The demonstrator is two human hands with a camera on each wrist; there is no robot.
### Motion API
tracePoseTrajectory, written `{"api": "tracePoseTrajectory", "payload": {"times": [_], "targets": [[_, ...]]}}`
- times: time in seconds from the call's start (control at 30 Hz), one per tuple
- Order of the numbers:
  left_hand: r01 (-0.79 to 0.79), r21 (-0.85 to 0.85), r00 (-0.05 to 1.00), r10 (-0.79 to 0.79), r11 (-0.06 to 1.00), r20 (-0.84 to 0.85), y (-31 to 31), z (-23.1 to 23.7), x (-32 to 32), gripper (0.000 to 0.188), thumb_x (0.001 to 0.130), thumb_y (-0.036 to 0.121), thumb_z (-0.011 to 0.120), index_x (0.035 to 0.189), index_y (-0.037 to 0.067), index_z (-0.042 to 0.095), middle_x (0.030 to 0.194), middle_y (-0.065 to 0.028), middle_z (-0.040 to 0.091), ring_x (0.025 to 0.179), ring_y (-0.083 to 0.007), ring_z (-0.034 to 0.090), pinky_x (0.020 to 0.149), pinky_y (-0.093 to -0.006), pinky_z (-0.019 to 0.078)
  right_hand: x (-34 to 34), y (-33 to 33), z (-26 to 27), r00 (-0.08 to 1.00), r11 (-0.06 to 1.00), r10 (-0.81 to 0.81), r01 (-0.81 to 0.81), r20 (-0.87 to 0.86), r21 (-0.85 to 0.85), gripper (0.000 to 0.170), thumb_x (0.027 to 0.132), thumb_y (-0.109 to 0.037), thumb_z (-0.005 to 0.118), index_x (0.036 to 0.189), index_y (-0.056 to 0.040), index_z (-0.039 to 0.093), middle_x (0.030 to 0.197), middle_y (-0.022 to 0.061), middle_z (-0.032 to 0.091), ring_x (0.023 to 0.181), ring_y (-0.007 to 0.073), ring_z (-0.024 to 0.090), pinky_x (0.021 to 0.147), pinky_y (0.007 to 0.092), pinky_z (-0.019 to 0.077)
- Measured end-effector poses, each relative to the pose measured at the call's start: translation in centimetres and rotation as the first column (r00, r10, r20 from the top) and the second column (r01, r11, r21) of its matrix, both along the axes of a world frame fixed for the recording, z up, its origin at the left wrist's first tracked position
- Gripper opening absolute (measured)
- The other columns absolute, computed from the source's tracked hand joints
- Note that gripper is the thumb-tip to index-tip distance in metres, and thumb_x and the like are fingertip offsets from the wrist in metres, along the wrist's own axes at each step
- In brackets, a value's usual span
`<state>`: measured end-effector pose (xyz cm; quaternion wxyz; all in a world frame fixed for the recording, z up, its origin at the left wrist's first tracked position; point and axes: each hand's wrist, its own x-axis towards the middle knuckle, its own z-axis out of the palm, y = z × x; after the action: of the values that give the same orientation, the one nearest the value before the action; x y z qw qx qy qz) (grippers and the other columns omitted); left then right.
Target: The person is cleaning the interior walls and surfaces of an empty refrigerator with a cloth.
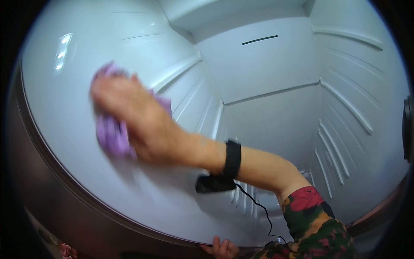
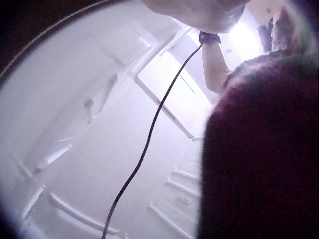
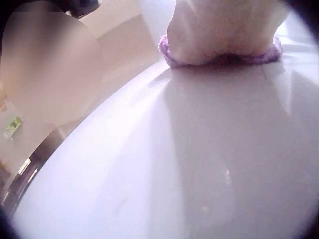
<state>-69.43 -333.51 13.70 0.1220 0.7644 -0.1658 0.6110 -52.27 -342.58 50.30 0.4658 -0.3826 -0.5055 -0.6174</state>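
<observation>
In the head view my right hand (image 1: 142,112) bunches a purple cloth (image 1: 113,136) and presses it against the white inner side wall (image 1: 77,103) of a refrigerator. Motion blurs the fingers. The right wrist view shows the heel of this hand, with cloth edges (image 3: 271,52) sticking out on both sides, flat on the glossy surface. At the bottom of the head view the fingers of my left hand (image 1: 222,248) curl over the refrigerator's front edge (image 1: 142,231); the rest of it is hidden. Close to the camera, the left wrist view shows part of that hand.
A black strap (image 1: 233,159) and camera sit on the right wrist, trailing a thin cable (image 2: 149,134) through the cabinet. Moulded shelf ridges (image 1: 347,105) line the opposite wall. The back panel (image 1: 258,56) has a dark slot. A patterned sleeve (image 1: 306,211) covers the upper arm.
</observation>
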Motion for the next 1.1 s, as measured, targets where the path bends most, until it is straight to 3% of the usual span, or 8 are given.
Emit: {"api": "tracePoseTrajectory", "payload": {"times": [0.33, 0.43, 0.47, 0.57, 0.77, 0.87, 1.0, 1.1], "targets": [[0.004, -0.041, 0.999, -0.005, 0.999, -0.032, -0.3, 0.4, -0.3, 0.011, 0.085, 0.013, 0.047, 0.090, 0.006, 0.052, 0.091, -0.0103, 0.054, 0.099, -0.0349, 0.055, 0.096, -0.0642, 0.0230, -5.0, 1.6, -6.2, 0.892, 0.920, 0.221, -0.056, 0.395, -0.388, 0.036, 0.081, -0.018, 0.051, 0.114, -0.0024, 0.051, 0.112, 0.0168, 0.053, 0.109, 0.0308, 0.047, 0.092, 0.0504, 0.0345], [-0.004, -0.014, 0.992, 0.002, 1.000, -0.123, -0.2, 0.6, -0.1, 0.012, 0.084, 0.013, 0.046, 0.092, 0.006, 0.052, 0.090, -0.0113, 0.053, 0.098, -0.0357, 0.055, 0.095, -0.0662, 0.0218, -3.8, 1.9, 0.3, 0.886, 0.946, 0.065, 0.092, 0.460, -0.310, 0.031, 0.076, -0.018, 0.054, 0.104, -0.0061, 0.055, 0.109, 0.0125, 0.053, 0.103, 0.0286, 0.048, 0.083, 0.0495, 0.0372], [-0.048, 0.025, 0.982, 0.052, 0.999, -0.181, -0.1, 0.8, -0.1, 0.012, 0.084, 0.013, 0.046, 0.092, 0.006, 0.052, 0.089, -0.0118, 0.053, 0.097, -0.0363, 0.055, 0.094, -0.0672, 0.0215, -2.7, 2.3, 3.1, 0.841, 0.998, 0.011, 0.028, 0.541, -0.065, 0.026, 0.069, -0.019, 0.057, 0.092, -0.0070, 0.056, 0.101, 0.0114, 0.054, 0.096, 0.0266, 0.049, 0.080, 0.0452, 0.0383], [-0.061, 0.076, 0.979, 0.075, 0.995, -0.189, 0.9, -0.5, -0.2, 0.013, 0.086, 0.015, 0.044, 0.093, 0.006, 0.051, 0.088, -0.0115, 0.053, 0.094, -0.0372, 0.056, 0.092, -0.0689, 0.0217, -1.1, 4.8, 9.5, 0.953, 0.923, -0.132, 0.018, 0.272, 0.384, 0.020, 0.060, -0.012, 0.056, 0.078, -0.0040, 0.056, 0.088, 0.0136, 0.050, 0.088, 0.0294, 0.046, 0.078, 0.0447, 0.0365], [-0.089, 0.031, 0.993, 0.091, 0.996, -0.072, 0.0, 0.3, 0.0, 0.015, 0.087, 0.017, 0.043, 0.090, 0.006, 0.052, 0.091, -0.0103, 0.053, 0.092, -0.0367, 0.057, 0.091, -0.0695, 0.0212, -1.3, 0.8, -8.2, 0.983, 0.997, 0.032, -0.043, 0.179, 0.058, 0.023, 0.074, -0.006, 0.059, 0.097, -0.0010, 0.058, 0.103, 0.0127, 0.055, 0.093, 0.0279, 0.051, 0.080, 0.0383, 0.0404], [-0.080, 0.045, 0.993, 0.084, 0.996, -0.084, 0.4, 0.0, -0.2, 0.015, 0.087, 0.017, 0.043, 0.084, 0.007, 0.054, 0.089, -0.0099, 0.054, 0.091, -0.0364, 0.057, 0.092, -0.0685, 0.0212, 1.5, -3.3, -18.0, 0.977, 0.996, -0.029, 0.010, -0.210, -0.089, 0.026, 0.072, -0.001, 0.060, 0.098, -0.0040, 0.059, 0.101, 0.0091, 0.057, 0.095, 0.0259, 0.052, 0.081, 0.0359, 0.0423], [-0.142, 0.052, 0.974, 0.149, 0.989, -0.169, 0.8, -0.2, -0.5, 0.015, 0.087, 0.017, 0.043, 0.082, 0.008, 0.054, 0.086, -0.0096, 0.054, 0.090, -0.0360, 0.058, 0.093, -0.0674, 0.0214, 6.7, -10.8, -23.3, 0.521, 0.994, -0.088, 0.102, -0.849, -0.040, 0.030, 0.078, -0.002, 0.046, 0.107, -0.0026, 0.052, 0.101, 0.0151, 0.057, 0.096, 0.0308, 0.054, 0.083, 0.0352, 0.0435], [-0.018, 0.283, 1.000, 0.019, 0.959, -0.002, 1.0, 0.5, 0.2, 0.016, 0.087, 0.018, 0.042, 0.082, 0.008, 0.053, 0.084, -0.0099, 0.054, 0.088, -0.0361, 0.058, 0.094, -0.0661, 0.0214, 11.4, -18.7, -23.6, 0.409, 0.864, -0.132, 0.493, -0.903, 0.097, 0.029, 0.078, -0.002, 0.045, 0.107, -0.0028, 0.049, 0.101, 0.0165, 0.055, 0.094, 0.0280, 0.056, 0.081, 0.0334, 0.0443]]}}
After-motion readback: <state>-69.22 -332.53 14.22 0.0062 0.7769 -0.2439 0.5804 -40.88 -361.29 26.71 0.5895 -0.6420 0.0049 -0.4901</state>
